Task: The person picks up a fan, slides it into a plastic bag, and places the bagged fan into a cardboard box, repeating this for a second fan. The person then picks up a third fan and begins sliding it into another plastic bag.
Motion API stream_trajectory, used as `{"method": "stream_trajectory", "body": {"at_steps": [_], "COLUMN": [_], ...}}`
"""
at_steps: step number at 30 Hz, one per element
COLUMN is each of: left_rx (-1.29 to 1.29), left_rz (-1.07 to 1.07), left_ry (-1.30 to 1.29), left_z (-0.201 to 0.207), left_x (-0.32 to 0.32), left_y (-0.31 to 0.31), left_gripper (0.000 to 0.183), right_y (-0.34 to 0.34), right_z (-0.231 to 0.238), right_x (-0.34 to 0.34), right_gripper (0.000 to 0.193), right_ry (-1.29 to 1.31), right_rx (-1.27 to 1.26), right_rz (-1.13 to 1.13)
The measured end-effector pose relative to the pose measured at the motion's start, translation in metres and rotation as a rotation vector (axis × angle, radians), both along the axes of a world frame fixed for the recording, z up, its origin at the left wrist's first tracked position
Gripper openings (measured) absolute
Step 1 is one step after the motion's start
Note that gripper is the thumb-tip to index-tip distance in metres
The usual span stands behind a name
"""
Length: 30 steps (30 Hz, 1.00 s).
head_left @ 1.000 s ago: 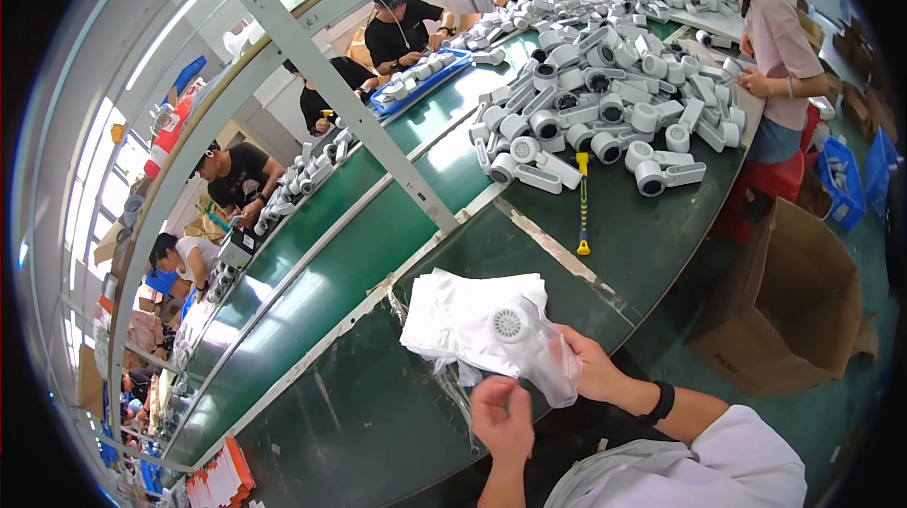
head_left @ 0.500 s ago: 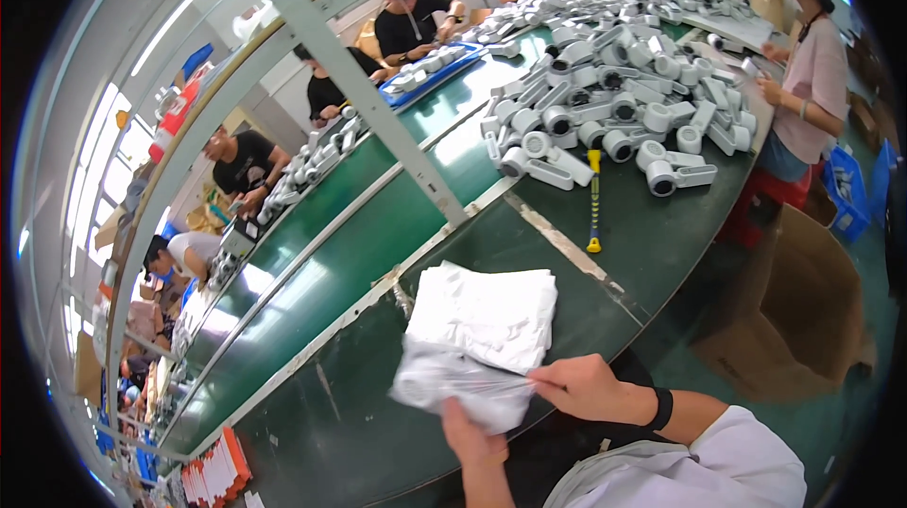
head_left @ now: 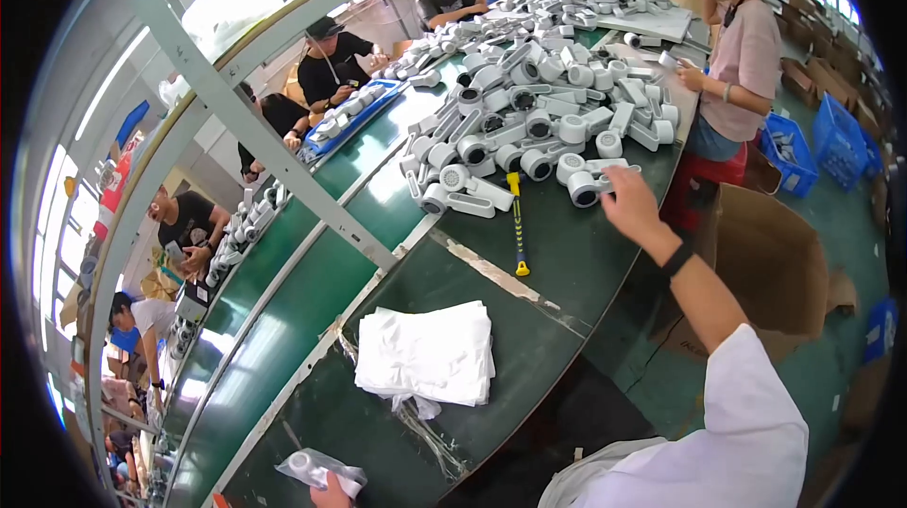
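Observation:
At the lower left, my left hand [head_left: 331, 492] is closed on a clear plastic bag with a grey-white, round-headed plastic device [head_left: 310, 466] inside. My right hand [head_left: 633, 208] reaches to the near edge of a heap of similar devices [head_left: 557, 102]. Its thumb and fingers are apart at the flat handle of one device [head_left: 583, 189], which still lies on the table; whether they touch it is hard to see. Between my hands lies a stack of white plastic bags [head_left: 425, 352]. A yellow and dark-blue handled tool [head_left: 519, 224] lies just left of that device.
A slanting metal post [head_left: 274, 154] rises beside the green conveyor belt [head_left: 283, 272]. A cardboard box [head_left: 770, 258] stands open below the table's right edge. One person [head_left: 742, 54] works on the right; others sit along the belt's far side. Blue crates [head_left: 789, 158] stand on the floor.
My hands have parted. The left carried the bagged device down and left, away from the bag stack; the right let go of the bag and moved up to the heap. The view has shifted right.

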State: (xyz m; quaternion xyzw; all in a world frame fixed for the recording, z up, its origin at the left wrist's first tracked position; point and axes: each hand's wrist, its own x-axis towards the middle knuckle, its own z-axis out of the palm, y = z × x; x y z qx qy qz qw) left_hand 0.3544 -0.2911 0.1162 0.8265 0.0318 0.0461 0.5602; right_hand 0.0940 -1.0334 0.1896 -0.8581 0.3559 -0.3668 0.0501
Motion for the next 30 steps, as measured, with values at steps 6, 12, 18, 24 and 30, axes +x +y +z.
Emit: {"method": "stream_trajectory", "body": {"at_steps": [6,12,18,24,30], "left_rx": [0.914,0.374,0.527,0.573,0.513], "left_rz": [0.489,-0.486,-0.844,-0.869,-0.848], "left_ry": [-0.246,-0.599,-0.694,-0.598,-0.585], "left_z": [0.081,0.135,0.097,0.092,0.089], "left_x": [-0.048,-0.109,-0.107,-0.103,-0.097], "left_y": [-0.069,-0.231,-0.319,-0.332,-0.332], "left_gripper": [0.056,0.030,0.019,0.011,0.008], "right_y": [-0.046,-0.017,0.077,0.170,0.217], "right_z": [-0.029,-0.006,0.026,0.018,0.010], "right_x": [-0.004,-0.009,0.002,-0.022,-0.007], "right_gripper": [0.050,0.032,0.028,0.036,0.039], "right_ry": [0.438,0.345,-0.167,-0.406,-0.404], "right_rx": [-0.009,0.110,0.881,1.258,1.358], "right_rz": [-0.075,0.090,0.496,0.757,0.772]}}
